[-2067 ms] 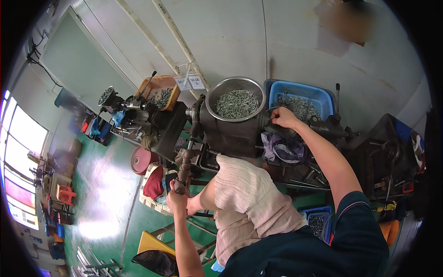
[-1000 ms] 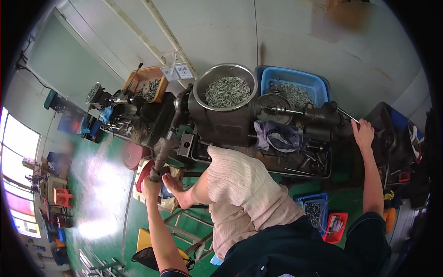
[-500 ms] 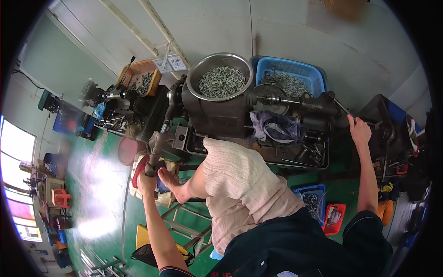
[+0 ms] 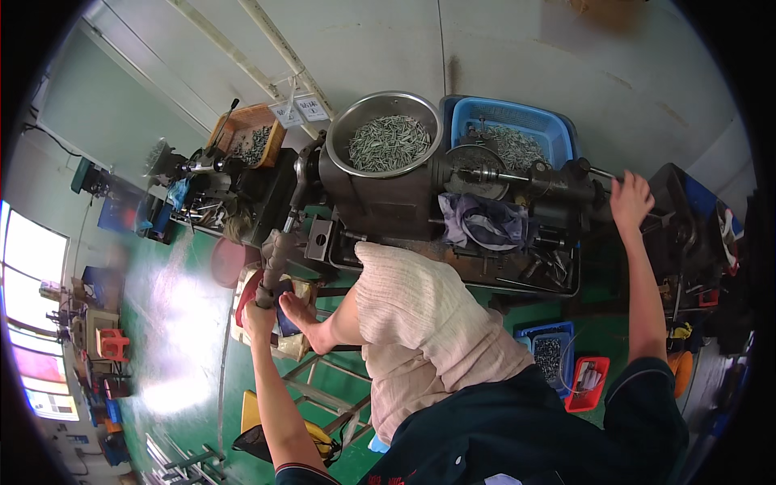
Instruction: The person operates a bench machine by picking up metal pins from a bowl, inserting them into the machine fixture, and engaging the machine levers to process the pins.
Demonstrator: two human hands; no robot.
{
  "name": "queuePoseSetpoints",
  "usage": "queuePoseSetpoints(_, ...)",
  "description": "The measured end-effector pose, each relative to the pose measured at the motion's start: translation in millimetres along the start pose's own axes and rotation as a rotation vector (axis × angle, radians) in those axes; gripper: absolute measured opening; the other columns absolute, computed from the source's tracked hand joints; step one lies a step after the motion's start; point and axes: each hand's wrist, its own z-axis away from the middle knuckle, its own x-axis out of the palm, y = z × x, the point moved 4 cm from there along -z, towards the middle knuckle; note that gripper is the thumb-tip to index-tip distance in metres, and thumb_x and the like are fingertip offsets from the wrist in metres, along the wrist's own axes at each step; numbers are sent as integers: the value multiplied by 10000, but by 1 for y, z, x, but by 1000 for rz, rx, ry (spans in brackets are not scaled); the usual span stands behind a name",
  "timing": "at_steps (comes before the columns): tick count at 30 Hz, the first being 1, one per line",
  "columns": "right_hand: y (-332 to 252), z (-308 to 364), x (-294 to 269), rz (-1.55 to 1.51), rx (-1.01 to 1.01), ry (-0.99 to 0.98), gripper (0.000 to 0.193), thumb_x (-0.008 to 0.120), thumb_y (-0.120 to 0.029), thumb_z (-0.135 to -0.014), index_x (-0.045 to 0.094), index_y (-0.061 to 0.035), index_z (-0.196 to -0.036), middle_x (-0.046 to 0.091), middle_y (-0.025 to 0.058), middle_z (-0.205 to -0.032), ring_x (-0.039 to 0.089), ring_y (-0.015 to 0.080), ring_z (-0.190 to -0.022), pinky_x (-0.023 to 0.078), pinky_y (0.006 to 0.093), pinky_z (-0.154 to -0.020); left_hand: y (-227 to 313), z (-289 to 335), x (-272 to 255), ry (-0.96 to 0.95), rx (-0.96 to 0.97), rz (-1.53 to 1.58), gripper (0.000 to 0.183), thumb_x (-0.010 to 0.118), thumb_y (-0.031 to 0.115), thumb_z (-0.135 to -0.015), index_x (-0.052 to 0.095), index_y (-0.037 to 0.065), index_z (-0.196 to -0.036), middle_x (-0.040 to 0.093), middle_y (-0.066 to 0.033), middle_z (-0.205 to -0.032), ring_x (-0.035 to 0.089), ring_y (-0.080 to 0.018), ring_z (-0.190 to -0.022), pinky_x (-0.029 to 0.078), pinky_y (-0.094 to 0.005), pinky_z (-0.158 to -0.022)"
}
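Observation:
My left hand (image 4: 259, 317) is wrapped round the lower end of a long lever (image 4: 279, 255) with a lumpy, taped-looking grip, left of the dark bench lathe (image 4: 376, 202). My right hand (image 4: 630, 204) is at the end of a short metal handle (image 4: 602, 173) on the lathe's right-hand part (image 4: 550, 187). Its fingers look spread, and the handle's tip meets them or lies just behind; I cannot tell which. A steel bowl (image 4: 339, 145) full of small metal pins (image 4: 392, 143) sits on top of the lathe. A purple-grey rag (image 4: 485, 222) lies over its front.
Behind the lathe stands a blue basket (image 4: 558, 129) of metal parts. An orange crate (image 4: 271, 149) is at the left, by another machine. Blue (image 4: 570, 380) and red bins (image 4: 594, 396) stand on the floor at right. My bare foot (image 4: 303, 311) rests near the lever. A cream cloth (image 4: 440, 299) covers my lap.
My right hand has opened from its grip on the handle and moved slightly up. The handle has swung up, nearer level. My left hand stays on its lever.

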Motion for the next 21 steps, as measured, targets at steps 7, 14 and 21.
queuePoseSetpoints(7, -200, -47, -6, -770, -191, -468, 238, 613, -254, -647, 612, -102, -830, 585, 87, -862, 518, 266, -909, 402, 424, -747, 10, 8, -6, -4, -22, 42, 241, 626, 211, -616, 620, 10, -749, 590, -216, -728, 577, -364, -728, 453, -422, -651)
queuePoseSetpoints(14, -276, -23, 11, -1030, -245, -1055, 207, 595, -195, -607, 625, -57, -757, 625, 100, -749, 598, 237, -720, 459, 322, -696, 23, 42, 3, 44, -76, 27, 224, 603, 205, -616, 620, 28, -753, 590, -206, -708, 577, -365, -707, 454, -432, -626)
queuePoseSetpoints(21, -279, -22, 25, -1134, -295, -1022, 228, 591, -184, -585, 621, -39, -758, 612, 116, -712, 591, 242, -700, 452, 320, -665, 53, 70, 2, 61, -113, 70, 262, 610, 260, -641, 611, 12, -726, 581, -215, -687, 574, -372, -709, 447, -436, -618)
